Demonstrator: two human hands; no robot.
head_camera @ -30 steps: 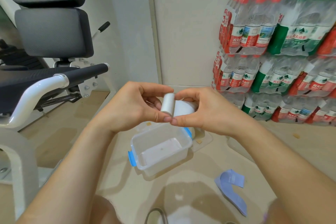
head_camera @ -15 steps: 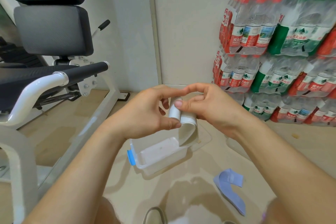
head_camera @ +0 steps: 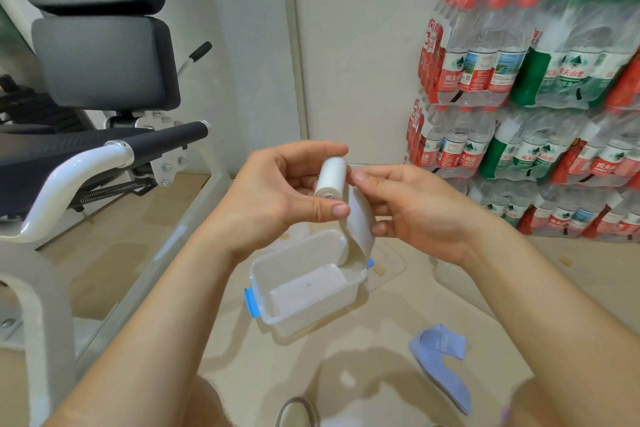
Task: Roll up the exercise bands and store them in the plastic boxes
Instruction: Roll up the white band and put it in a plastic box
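At the bottom edge a shoe (head_camera: 294, 412) shows between the knees. A blue band (head_camera: 440, 360) lies loose and curled on the floor (head_camera: 225, 364) at lower right. Just above it, in the centre, stands an open box (head_camera: 273, 319) with blue clips. Over the box's far side, the left hand (head_camera: 277, 198) grips a white band (head_camera: 330, 178), mostly rolled, between curled thumb and fingers. The right hand (head_camera: 415, 215), right of the roll, has its thumb tip against it and its fingers curled behind the unrolled tail, which hangs into the box's far right corner. A gym machine (head_camera: 104, 62) fills the upper left, and bottle packs (head_camera: 519, 114) are stacked at upper right.
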